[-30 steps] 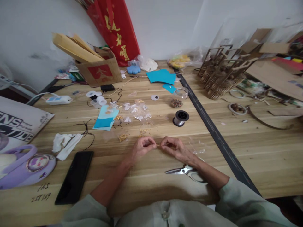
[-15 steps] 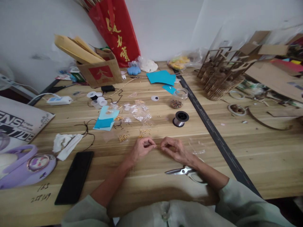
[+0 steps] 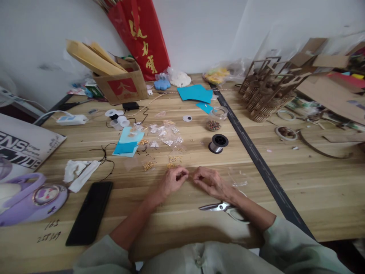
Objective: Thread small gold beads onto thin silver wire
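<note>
A thin gold-coloured strand (image 3: pixel 191 175), perhaps beaded but too small to make out, spans the small gap between my fingertips. My left hand (image 3: pixel 173 180) pinches one end of it between thumb and forefinger. At the other end, my right hand (image 3: pixel 209 181) has it in a similar pinch, with the other fingers curled. Small gold beads (image 3: pixel 148 166) lie in a heap to the left, and more gold pieces (image 3: pixel 174 158) sit just beyond my left hand. Scissors (image 3: pixel 219 206) rest partly under my right forearm. A spool of clear line (image 3: pixel 218 144) stands beyond my right hand.
Bags of silver pieces (image 3: pixel 168 142) lie mid-table beside blue paper (image 3: pixel 125 148). A jar of beads (image 3: pixel 214 125) stands behind the spool. At left are a black phone (image 3: pixel 89 213) and a purple object (image 3: pixel 31 201); small wooden baskets (image 3: pixel 265 91) stand far right.
My left wrist has turned a little and its fingers have closed in more. The strand between the fingertips now slants slightly. My right hand has barely moved.
</note>
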The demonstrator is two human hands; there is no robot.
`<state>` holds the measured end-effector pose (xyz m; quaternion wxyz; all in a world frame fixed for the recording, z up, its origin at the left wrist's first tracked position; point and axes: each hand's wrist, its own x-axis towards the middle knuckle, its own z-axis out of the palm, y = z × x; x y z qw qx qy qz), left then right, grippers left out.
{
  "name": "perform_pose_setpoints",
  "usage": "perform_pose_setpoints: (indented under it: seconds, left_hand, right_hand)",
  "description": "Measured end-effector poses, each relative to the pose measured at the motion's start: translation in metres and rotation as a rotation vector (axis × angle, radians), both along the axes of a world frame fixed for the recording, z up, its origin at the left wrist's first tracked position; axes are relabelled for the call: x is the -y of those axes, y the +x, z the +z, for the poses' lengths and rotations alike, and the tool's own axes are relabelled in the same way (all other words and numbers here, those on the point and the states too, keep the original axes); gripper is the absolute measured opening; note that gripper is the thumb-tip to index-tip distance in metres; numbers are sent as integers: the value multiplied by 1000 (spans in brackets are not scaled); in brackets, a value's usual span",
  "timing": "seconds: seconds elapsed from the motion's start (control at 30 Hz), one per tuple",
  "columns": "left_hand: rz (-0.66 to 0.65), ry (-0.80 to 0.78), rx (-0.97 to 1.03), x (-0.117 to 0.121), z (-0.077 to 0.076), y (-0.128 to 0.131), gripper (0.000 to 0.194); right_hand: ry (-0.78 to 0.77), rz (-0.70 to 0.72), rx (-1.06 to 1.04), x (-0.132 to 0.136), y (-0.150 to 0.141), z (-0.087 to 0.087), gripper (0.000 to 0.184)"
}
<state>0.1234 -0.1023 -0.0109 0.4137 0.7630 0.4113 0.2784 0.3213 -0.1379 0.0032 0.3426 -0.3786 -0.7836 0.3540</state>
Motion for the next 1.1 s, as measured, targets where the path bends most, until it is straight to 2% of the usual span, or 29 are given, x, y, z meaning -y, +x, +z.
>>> perform_pose_setpoints:
  seconds: [0.17, 0.67, 0.83, 1.1]
  left_hand:
    - [15, -112, 48, 3, 3, 0, 5]
    - [119, -435, 362, 5, 10, 4, 27]
    - [160, -554, 452, 7, 8, 7, 28]
    - [147, -613, 651, 8, 3, 9, 25]
  right_hand:
    - [38, 3, 5, 0, 0, -4, 11]
    - [97, 46, 0, 1, -4, -4, 10]
    - [118, 51, 6, 1, -5, -5, 11]
    - [143, 25, 31, 1, -3, -2, 9]
